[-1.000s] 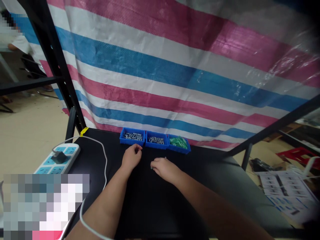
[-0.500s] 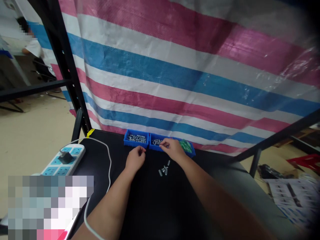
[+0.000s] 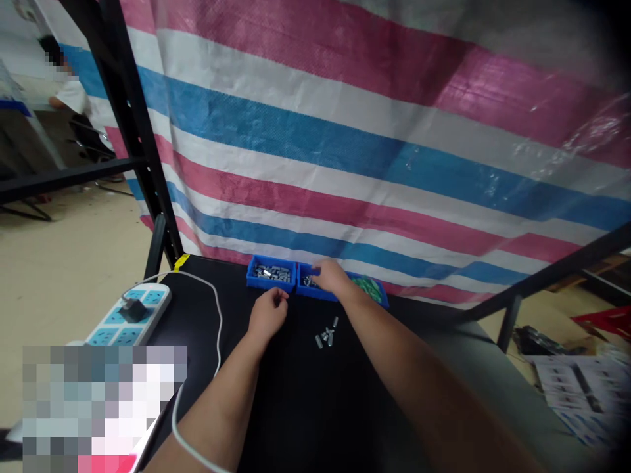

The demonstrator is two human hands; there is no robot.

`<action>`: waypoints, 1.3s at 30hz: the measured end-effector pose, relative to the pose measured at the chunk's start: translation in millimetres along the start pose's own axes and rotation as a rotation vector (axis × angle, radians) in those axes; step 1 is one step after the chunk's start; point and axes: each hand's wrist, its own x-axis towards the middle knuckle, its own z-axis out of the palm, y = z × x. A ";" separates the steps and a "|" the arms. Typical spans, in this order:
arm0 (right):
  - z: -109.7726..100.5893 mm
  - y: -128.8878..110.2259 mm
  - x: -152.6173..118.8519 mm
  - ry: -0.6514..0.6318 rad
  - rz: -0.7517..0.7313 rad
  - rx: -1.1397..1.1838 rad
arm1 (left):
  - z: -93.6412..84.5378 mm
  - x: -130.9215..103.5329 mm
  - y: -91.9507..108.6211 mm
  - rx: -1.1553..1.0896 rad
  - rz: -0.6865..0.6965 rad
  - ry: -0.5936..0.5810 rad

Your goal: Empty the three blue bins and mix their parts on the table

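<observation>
A small group of metal pieces (image 3: pixel 330 339) is laid out on the black table (image 3: pixel 296 407) and more are left in the middle bin (image 3: pixel 315 292), where the right hand (image 3: pixel 329 277) is dipped, its grip hidden, while the left hand (image 3: pixel 269 315) is held loosely curled, contents undiscernible.

Small silvery metal pieces (image 3: pixel 330 339) loose on the black tabletop (image 3: pixel 300 407), on the near side of the blue bins.
Short and rod-like, they lie at differing angles in a small cluster, one slightly apart at far right. Beyond, the left bin (image 3: pixel 271 284) holds a jumble of similar rods (image 3: pixel 276 273); just beside it, the middle bin (image 3: pixel 315 293) holds smaller metal parts (image 3: pixel 306 280), partly hidden by the right hand (image 3: pixel 329 276).
</observation>
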 end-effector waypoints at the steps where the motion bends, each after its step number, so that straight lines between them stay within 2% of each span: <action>1: 0.4 5.7 -5.7 -0.022 0.013 -0.016 | -0.3 -0.3 0.7 0.003 -0.002 0.001; 3: 0.5 15.6 -20.4 -0.026 0.030 -0.045 | -0.9 -1.0 1.9 0.015 -0.007 -0.003; 7: -4.9 30.1 -56.5 0.080 0.019 -0.101 | -1.3 -1.9 3.0 0.038 -0.011 -0.020; 9: -7.4 37.8 -73.4 0.090 0.039 -0.067 | -0.8 -1.9 2.9 0.036 -0.007 -0.021; 14: 3.3 57.5 -99.6 -0.113 0.063 0.020 | 0.8 -1.5 2.6 0.048 0.002 -0.025; 18: 22.3 63.8 -101.2 -0.148 0.013 0.004 | 0.9 -2.7 3.0 0.058 0.007 -0.035; 21: 28.2 63.3 -98.3 -0.166 -0.023 0.075 | 0.7 -3.5 3.1 0.067 0.008 -0.044; 26: 15.3 57.1 -103.2 -0.260 -0.162 0.172 | 1.2 -3.1 2.0 0.067 0.019 -0.034; 31: 4.8 44.5 -110.6 -0.354 -0.261 0.058 | 1.7 -2.9 1.8 0.075 0.020 -0.035; 39: 5.7 17.1 -91.8 -0.412 -0.205 -0.169 | 1.4 -3.5 1.8 0.080 0.030 -0.036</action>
